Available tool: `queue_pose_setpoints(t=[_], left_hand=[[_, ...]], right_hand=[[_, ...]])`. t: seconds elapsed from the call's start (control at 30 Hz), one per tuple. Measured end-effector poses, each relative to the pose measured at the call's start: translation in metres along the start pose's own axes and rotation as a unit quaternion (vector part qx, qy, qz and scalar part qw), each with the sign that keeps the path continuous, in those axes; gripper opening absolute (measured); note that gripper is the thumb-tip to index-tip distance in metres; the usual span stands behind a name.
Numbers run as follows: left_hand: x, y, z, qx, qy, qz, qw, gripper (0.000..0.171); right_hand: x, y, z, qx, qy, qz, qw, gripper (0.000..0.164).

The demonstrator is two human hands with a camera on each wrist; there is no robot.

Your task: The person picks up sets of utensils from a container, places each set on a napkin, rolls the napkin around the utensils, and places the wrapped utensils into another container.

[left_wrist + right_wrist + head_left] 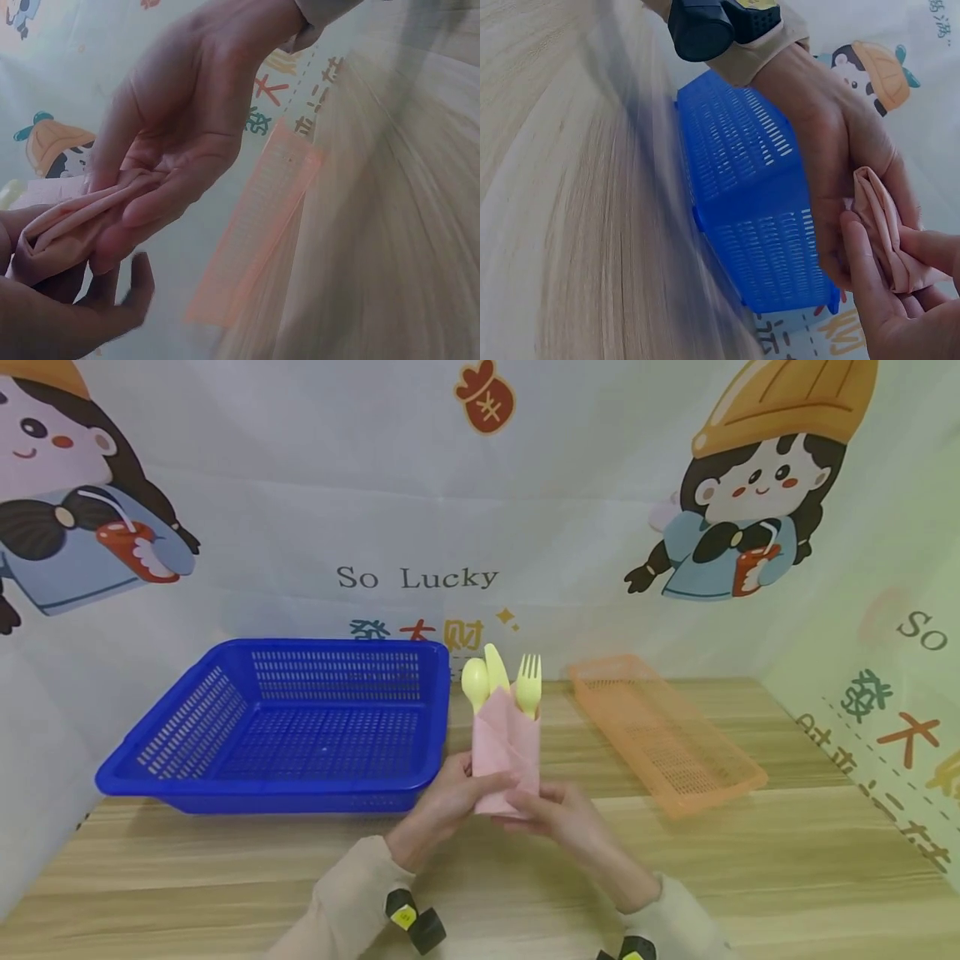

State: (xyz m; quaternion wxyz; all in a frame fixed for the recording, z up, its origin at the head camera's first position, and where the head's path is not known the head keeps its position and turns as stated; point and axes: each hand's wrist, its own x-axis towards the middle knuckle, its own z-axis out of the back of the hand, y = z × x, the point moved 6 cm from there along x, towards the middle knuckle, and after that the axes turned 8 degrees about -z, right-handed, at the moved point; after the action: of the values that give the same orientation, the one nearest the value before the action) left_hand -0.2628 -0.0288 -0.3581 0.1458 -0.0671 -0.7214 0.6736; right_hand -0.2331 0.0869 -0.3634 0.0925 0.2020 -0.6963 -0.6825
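A folded pink napkin (504,747) stands upright between both hands above the table. From its top stick a pale yellow spoon (476,681), a knife (496,668) and a fork (528,681). My left hand (450,793) grips the napkin's lower left side, with the thumb across its front. My right hand (558,814) pinches the lower right corner, its thumb also in front. In the left wrist view, the folded bottom end of the napkin (71,225) shows between the fingers of both hands. The cutlery handles are hidden inside the napkin.
A blue slotted basket (277,789) stands on the wooden table (247,877) to the left, close to my left hand. An orange mesh basket (630,747) lies to the right, farther back. A printed cloth (570,510) hangs behind and along the sides.
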Motion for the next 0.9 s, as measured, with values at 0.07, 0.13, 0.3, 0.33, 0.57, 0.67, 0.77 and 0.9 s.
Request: queue_pose_setpoints(t=[0.07,0.13,0.3,0.33,0.57,0.67,0.77,0.9], left_hand=[[0.0,-0.001,-0.002,0.002,0.001,-0.003,1.0,0.034],[-0.001,-0.002,-0.003,0.005,-0.001,-0.006,1.0,0.034],[-0.002,-0.003,-0.004,0.003,-0.025,-0.005,0.9997,0.032],[-0.002,-0.004,-0.004,0.004,-0.031,-0.003,0.9995,0.031],[-0.003,-0.007,0.004,0.04,-0.068,0.018,0.9967,0.029],[-0.002,-0.008,0.006,0.046,-0.069,0.017,0.9964,0.028],[-0.002,-0.008,0.007,0.049,-0.064,0.019,0.9966,0.029],[-0.003,-0.007,0.008,0.052,-0.067,0.022,0.9962,0.029]], right_hand=[[0.0,0.002,0.0,0.004,-0.013,0.005,1.0,0.037],[-0.001,0.003,0.0,0.008,-0.017,0.013,1.0,0.037],[-0.001,0.005,0.001,0.009,-0.025,0.017,0.999,0.037],[-0.001,0.005,0.001,0.007,-0.026,0.017,0.999,0.037],[-0.006,0.014,0.01,-0.069,-0.13,0.033,0.989,0.03],[-0.009,0.021,0.017,-0.103,-0.198,0.045,0.974,0.021],[-0.012,0.026,0.02,-0.119,-0.221,0.058,0.966,0.016],[-0.013,0.025,0.021,-0.11,-0.212,0.05,0.97,0.017]])
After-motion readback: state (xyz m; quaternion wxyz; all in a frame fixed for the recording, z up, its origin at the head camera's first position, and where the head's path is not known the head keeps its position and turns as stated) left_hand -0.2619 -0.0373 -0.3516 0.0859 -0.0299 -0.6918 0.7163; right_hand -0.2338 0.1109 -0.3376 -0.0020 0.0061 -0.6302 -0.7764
